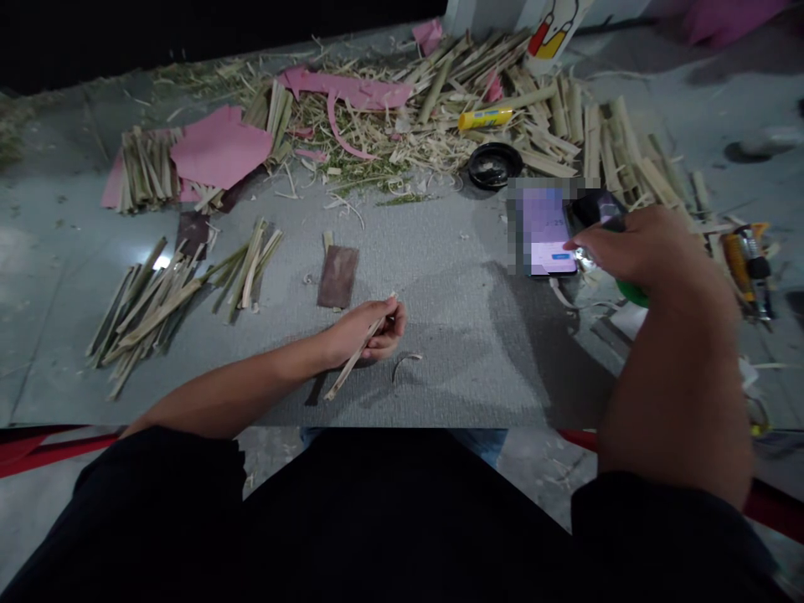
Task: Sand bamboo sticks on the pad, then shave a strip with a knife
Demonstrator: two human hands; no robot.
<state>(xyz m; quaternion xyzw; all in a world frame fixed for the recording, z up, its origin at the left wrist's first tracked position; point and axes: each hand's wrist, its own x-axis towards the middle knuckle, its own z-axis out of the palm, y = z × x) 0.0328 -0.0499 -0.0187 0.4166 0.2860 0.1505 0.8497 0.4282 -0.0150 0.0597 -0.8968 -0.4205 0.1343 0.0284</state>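
My left hand [369, 328] is closed around a thin pale wooden strip [345, 377], whose lower end slants toward the table's front edge. A curled shaving [407, 360] lies beside that hand. My right hand [659, 247] reaches to a phone [545, 230] with a lit screen, a fingertip at the screen's lower right edge. Green parts [631, 291] of some object show at this hand, which seems closed on it; its kind is hidden. A brown sandpaper piece [337, 276] lies just beyond my left hand.
Bundles of split strips [151, 310] lie at the left. Along the back are shavings [402, 142], pink paper [223, 149], a yellow glue stick [486, 118], a black round lid [495, 165] and a white cup [556, 33]. Yellow-and-black tools [747, 268] lie far right.
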